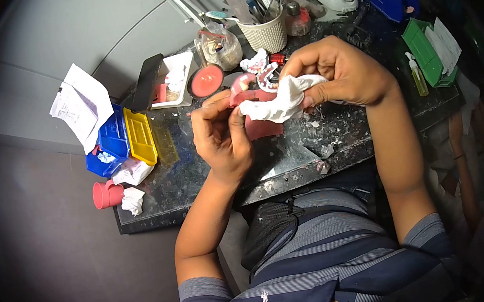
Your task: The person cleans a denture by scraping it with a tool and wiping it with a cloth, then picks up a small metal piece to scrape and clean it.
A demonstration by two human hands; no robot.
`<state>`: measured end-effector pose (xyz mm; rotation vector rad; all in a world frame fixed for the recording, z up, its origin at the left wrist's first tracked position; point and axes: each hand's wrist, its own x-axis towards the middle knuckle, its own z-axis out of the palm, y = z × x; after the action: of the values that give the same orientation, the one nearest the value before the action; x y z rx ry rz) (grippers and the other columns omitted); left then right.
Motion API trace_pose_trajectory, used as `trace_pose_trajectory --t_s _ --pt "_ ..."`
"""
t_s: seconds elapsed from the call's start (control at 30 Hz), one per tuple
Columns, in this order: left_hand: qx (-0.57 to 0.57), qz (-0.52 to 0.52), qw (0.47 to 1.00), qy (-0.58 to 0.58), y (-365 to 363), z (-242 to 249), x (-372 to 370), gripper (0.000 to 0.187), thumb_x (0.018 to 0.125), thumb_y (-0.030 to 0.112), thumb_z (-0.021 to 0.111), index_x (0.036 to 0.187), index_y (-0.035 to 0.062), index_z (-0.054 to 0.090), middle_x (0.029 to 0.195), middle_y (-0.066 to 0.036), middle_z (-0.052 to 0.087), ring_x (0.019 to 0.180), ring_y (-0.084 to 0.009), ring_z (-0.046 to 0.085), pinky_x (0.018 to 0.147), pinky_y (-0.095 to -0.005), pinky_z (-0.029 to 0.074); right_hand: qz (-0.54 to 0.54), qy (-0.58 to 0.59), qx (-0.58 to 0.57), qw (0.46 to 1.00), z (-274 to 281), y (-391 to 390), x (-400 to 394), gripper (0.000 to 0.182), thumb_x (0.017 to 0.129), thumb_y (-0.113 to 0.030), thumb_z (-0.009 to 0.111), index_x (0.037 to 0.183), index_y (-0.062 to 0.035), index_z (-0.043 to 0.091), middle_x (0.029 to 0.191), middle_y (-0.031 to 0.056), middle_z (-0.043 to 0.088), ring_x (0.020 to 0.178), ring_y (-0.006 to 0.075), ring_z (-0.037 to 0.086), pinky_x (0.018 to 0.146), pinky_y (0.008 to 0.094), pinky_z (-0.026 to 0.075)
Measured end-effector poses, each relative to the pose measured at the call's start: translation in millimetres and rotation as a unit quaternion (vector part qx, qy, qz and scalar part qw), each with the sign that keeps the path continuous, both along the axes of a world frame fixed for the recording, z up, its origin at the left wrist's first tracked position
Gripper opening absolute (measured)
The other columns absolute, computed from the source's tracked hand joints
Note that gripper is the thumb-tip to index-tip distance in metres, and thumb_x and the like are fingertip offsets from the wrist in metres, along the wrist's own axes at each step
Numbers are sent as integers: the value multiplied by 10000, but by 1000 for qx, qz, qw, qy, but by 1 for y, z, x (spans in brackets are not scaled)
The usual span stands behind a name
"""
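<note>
Pinching the pink curved piece (242, 85) by its edge above the dark worktop (189, 173), the left hand (223, 132) apparently leaves its surface exposed, while the right hand (344, 74) grasps a bunched white cloth (284, 101) right beside it.

Mug (108, 195) and tissue (132, 201) at the table (195, 181)'s near left corner, storage bins (141, 138) behind them, tool basket (265, 36) by the far edge, papers (446, 47) in a bin (423, 56) at the right edge, cloth (277, 105) above the middle
</note>
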<state>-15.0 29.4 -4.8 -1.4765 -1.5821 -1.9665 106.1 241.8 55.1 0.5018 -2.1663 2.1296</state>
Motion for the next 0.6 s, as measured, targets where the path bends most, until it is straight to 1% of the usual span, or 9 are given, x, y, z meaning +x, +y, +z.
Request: trace_pose_trajectory --t_s 0.1,0.17,0.23,0.3,0.37,0.43,0.5,0.57,0.6 --pt "-12 -2 1000 -15 -4 3 2 200 936 -47 595 1085 -51 462 1104 -196 608 878 -249 693 780 -367 597 -38 27 -11 999 3 -1 0 301 828 -51 747 1069 82 624 977 98 686 890 113 658 784 243 532" --pt "15 -91 985 -148 -4 11 9 177 938 -63 586 1061 -55 460 1021 -202 628 829 -207 685 743 -325 588 -38 52 -48 997 11 -3 3 313 841 -104 745 1072 65 619 1008 87 678 907 109 650 784 231 521" --pt "18 -108 981 -162 -4 14 6 176 941 -52 587 1064 -50 461 978 -196 639 790 -208 683 710 -334 592 -29 50 -45 997 7 8 4 322 815 -40 693 1122 29 623 1013 90 688 935 119 647 798 247 512" --pt "21 -126 976 -177 -4 15 6 175 945 -41 589 1066 -45 462 936 -190 650 751 -209 681 678 -344 597 10 155 -27 988 2 20 1 357 771 -109 708 1098 15 634 995 79 689 914 125 648 797 254 499" --pt "51 -168 959 -220 -3 17 5 178 949 -27 591 1072 -38 462 899 -187 661 747 -218 679 669 -339 589 6 138 -45 989 2 23 10 352 723 -210 741 982 13 659 946 78 685 871 133 646 781 260 482" --pt "49 -197 954 -220 -5 16 2 182 953 -16 590 1080 -34 461 915 -200 664 749 -222 677 667 -349 585 28 167 -102 980 -4 24 9 366 709 -244 752 958 10 664 942 84 684 870 143 645 775 262 480" --pt "51 -199 947 -245 -6 17 2 181 952 16 588 1083 -22 470 906 -189 640 694 -244 661 605 -359 580 19 179 -89 980 -4 26 8 411 703 -272 754 987 11 664 939 87 682 869 151 642 779 263 480" --pt "46 -185 958 -214 -8 16 -1 183 946 2 575 1094 -26 470 905 -194 640 689 -243 659 607 -364 580 -61 175 -38 982 3 24 10 448 701 -278 743 1029 16 660 942 81 680 865 152 636 793 261 477" --pt "41 -170 967 -183 -9 16 -2 188 940 -12 561 1104 -30 471 903 -198 641 684 -243 656 609 -369 580 -104 147 -16 984 6 24 12 446 696 -287 745 993 13 603 984 87 627 877 132 605 759 243 460"
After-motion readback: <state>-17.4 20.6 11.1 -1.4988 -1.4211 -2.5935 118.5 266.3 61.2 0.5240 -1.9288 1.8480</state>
